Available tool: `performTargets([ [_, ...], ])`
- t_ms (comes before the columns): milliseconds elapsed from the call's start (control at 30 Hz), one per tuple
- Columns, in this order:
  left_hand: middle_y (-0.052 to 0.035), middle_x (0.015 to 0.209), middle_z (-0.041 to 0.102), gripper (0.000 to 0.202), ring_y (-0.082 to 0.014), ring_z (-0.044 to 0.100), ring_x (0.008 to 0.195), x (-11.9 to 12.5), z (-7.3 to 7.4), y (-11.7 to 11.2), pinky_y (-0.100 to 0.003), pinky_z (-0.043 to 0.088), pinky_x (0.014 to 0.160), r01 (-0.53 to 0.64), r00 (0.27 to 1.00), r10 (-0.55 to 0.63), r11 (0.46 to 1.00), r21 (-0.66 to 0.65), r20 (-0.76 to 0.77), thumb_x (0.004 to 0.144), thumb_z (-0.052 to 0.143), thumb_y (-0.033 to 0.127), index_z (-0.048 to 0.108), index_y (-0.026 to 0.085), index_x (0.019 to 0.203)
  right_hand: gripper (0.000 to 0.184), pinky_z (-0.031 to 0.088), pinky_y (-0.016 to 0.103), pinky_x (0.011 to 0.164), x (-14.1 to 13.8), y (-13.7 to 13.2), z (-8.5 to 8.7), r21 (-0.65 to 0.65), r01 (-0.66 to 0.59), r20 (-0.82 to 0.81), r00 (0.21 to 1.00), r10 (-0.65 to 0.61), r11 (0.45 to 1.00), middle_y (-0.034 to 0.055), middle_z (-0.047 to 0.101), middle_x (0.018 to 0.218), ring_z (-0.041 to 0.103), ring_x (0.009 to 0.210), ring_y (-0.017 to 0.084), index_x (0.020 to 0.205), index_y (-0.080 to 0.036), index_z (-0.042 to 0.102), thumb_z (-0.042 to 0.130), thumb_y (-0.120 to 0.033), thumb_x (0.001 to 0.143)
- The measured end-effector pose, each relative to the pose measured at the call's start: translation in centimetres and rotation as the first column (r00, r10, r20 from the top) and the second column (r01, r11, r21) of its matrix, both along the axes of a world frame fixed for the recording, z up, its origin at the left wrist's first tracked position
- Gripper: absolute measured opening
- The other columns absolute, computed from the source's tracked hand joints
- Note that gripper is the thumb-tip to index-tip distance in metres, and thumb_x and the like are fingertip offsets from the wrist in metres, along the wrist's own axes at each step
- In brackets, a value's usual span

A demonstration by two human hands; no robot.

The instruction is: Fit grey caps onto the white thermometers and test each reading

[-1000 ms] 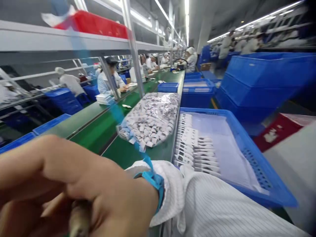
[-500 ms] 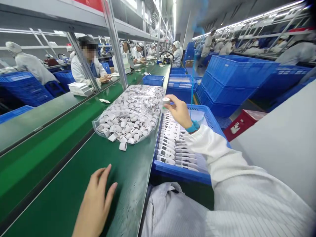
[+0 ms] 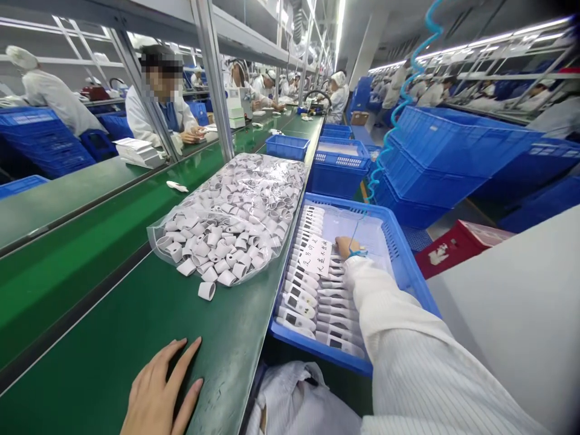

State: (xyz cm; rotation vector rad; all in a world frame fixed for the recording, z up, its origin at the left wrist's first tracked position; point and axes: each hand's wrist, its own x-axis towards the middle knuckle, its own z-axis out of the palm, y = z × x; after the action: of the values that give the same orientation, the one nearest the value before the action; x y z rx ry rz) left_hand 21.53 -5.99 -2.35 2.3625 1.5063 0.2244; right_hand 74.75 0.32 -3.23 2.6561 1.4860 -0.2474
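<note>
My left hand (image 3: 158, 386) lies over the green bench surface with its fingers spread, holding nothing. My right hand (image 3: 347, 246) is down inside a blue crate (image 3: 324, 356), near the upper end of a row of white thermometer-like devices (image 3: 296, 303). Its fingers are mostly hidden, so what they hold, if anything, does not show. Beside it a paper label with handwriting (image 3: 316, 256) rests on the devices. On the bench a clear plastic bag (image 3: 267, 266) lies open, full of small white caps (image 3: 220, 238); one loose cap (image 3: 206, 291) sits in front of it.
A white device (image 3: 176, 186) lies alone on the green belt. A small blue bin (image 3: 286, 147) stands beyond the bag. To the right are stacked blue crates (image 3: 448, 160), a red box (image 3: 453, 248) and a hanging blue coiled hose (image 3: 401, 99). A co-worker (image 3: 158, 115) sits across the line.
My right hand has gone from above the crate's left rim down and right into the crate; the small white round item it held no longer shows. My left hand has shifted slightly nearer, fingers spreading.
</note>
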Motion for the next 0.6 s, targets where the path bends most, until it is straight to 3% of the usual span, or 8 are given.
performTargets([
  [133, -0.0155, 0.143, 0.061, 0.058, -0.0375, 0.058, 0.133, 0.1, 0.4, -0.1, -0.064, 0.049, 0.107, -0.012, 1.0, 0.012, 1.0, -0.013, -0.008, 0.1, 0.034, 0.053, 0.061, 0.026, 0.144, 0.033, 0.059, 0.043, 0.092, 0.2, 0.3, -0.4, 0.04, -0.054, -0.108, 0.992, 0.058, 0.998, 0.0099, 0.065, 0.128, 0.067, 0.108, 0.022, 0.127, -0.018, 0.063, 0.064, -0.036, 0.099],
  [333, -0.0139, 0.144, 0.06, 0.053, -0.0361, 0.057, 0.134, -0.3, -0.4, -0.3, -0.063, 0.048, 0.107, 0.006, 1.0, -0.006, 0.998, 0.06, 0.01, 0.102, 0.038, 0.051, 0.058, 0.028, 0.146, 0.033, 0.059, 0.042, 0.09, -0.3, 1.1, 0.0, 0.067, -0.104, -0.221, 0.968, 0.117, 0.992, 0.0089, 0.066, 0.126, 0.067, 0.107, 0.023, 0.126, -0.017, 0.064, 0.064, -0.036, 0.099],
  [600, -0.0125, 0.144, 0.061, 0.05, -0.0351, 0.056, 0.135, -0.1, 0.1, -0.2, -0.06, 0.048, 0.109, 0.047, 0.999, -0.049, 0.994, 0.095, 0.012, 0.103, 0.04, 0.048, 0.059, 0.029, 0.145, 0.033, 0.059, 0.042, 0.091, -2.2, 0.0, 0.6, 0.142, -0.075, -0.141, 0.985, 0.096, 0.987, 0.0095, 0.065, 0.128, 0.067, 0.108, 0.022, 0.127, -0.018, 0.063, 0.064, -0.036, 0.099],
])
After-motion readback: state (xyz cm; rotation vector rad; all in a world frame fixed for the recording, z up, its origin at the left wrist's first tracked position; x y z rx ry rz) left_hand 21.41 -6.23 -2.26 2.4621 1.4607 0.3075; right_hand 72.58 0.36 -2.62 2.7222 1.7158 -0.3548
